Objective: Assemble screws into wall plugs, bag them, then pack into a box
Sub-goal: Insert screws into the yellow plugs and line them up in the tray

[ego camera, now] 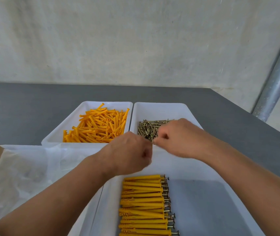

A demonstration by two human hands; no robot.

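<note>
Many assembled plugs (144, 205) are lying at six o'clock; both hands, left hand (129, 152) and right hand (178, 138), are closing together (grip contents unclear); bagging and boxing are waiting.

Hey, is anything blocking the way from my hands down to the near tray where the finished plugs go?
Nothing visible does. The left hand and right hand meet just above the near tray, and the bare floor beside the row of finished plugs lies open below them.
</note>
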